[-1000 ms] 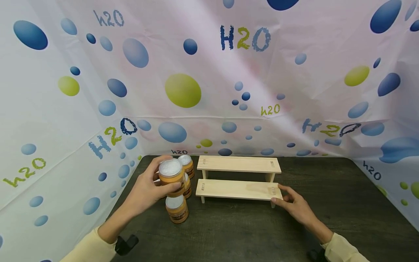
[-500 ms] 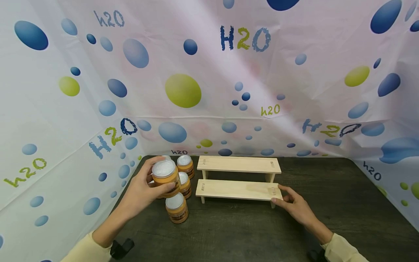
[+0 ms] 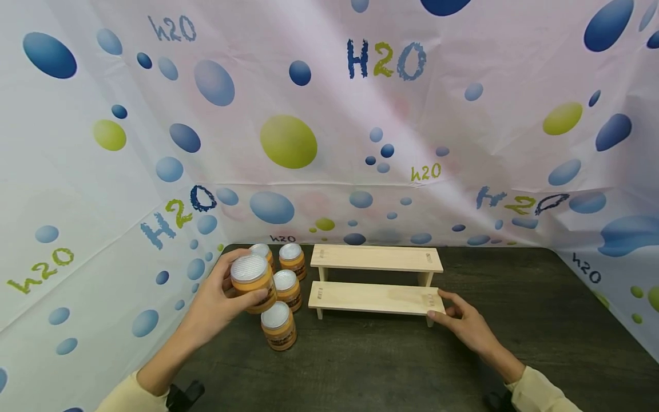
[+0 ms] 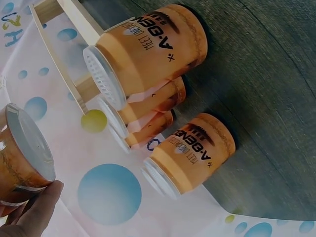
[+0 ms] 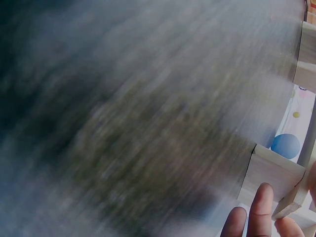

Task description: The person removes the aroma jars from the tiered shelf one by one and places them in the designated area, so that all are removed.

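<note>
My left hand [image 3: 216,300] holds an orange jar with a ribbed white lid [image 3: 252,283], raised above the table at the left. In the left wrist view that held jar [image 4: 22,153] shows its pale round end, with fingertips [image 4: 47,202] against its side. Several matching jars stand upright just right of it: a front jar [image 3: 280,329], a middle jar [image 3: 288,289], a back jar [image 3: 292,260] and a partly hidden one [image 3: 264,252]. My right hand [image 3: 465,323] grips the right end of the lower step of a two-step wooden shelf [image 3: 376,297], thumb at the front edge.
The shelf's upper step [image 3: 376,257] stands behind the lower one, near the back wall. A dark wood-grain table [image 3: 360,366] carries everything. A patterned white sheet [image 3: 329,114] with blue and green dots encloses the back and sides.
My left hand has moved left with the held jar, bringing the jars behind it more into view. The right hand stays at the shelf's end.
</note>
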The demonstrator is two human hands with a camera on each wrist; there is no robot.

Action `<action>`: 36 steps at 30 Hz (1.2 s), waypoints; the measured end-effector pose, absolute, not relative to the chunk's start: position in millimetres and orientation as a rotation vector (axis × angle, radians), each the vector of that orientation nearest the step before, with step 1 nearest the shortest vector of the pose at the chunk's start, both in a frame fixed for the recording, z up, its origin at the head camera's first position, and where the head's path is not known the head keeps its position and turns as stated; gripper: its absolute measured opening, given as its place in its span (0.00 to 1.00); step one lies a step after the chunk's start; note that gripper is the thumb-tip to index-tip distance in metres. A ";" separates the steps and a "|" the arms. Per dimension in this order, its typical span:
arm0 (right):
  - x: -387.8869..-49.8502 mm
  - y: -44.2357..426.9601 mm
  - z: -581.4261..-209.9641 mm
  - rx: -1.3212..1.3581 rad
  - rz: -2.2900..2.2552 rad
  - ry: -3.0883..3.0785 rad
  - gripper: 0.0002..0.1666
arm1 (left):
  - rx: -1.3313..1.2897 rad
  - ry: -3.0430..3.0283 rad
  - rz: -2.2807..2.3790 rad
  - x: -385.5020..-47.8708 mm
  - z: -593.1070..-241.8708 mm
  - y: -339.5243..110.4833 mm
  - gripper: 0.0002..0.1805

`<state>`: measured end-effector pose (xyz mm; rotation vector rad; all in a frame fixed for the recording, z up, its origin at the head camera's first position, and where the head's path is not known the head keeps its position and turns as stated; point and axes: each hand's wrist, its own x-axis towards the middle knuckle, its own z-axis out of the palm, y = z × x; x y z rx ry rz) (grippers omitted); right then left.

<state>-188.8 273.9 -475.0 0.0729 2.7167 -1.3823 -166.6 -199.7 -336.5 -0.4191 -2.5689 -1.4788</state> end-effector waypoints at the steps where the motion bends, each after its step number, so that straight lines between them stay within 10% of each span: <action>1: -188.7 273.9 -475.0 0.075 -1.383 2.717 0.47 | -0.416 -2.567 -1.478 -166.5 -336.8 -200.5 0.40; 36: -189.4 273.1 -474.4 0.087 -1.367 2.715 0.47 | -0.355 -2.584 -1.423 -159.3 -341.5 -213.6 0.40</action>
